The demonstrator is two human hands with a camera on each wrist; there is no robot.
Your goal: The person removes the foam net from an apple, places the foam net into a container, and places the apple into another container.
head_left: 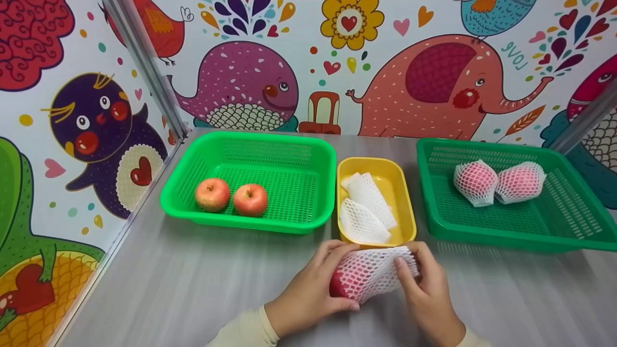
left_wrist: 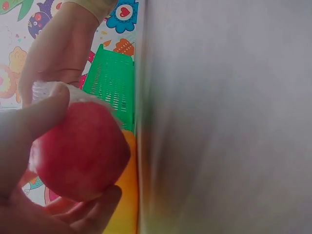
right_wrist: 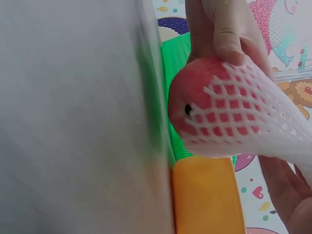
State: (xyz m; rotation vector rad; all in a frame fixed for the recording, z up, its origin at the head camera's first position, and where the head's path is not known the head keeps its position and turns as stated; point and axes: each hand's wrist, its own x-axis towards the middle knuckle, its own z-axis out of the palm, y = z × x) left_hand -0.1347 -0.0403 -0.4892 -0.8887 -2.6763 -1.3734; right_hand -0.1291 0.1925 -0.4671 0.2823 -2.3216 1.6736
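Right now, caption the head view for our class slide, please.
Left hand grips an apple while right hand holds the white net partly covering it, near a yellow tray.

You get bright, even light in the head view; both wrist views look hazy, the table blurred, perhaps out of focus.

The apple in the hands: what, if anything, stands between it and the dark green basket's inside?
The right hand, gripping the net on that side, and beyond it the near wall of the dark green basket, which the apple must probably clear. Nothing else visible blocks the way.
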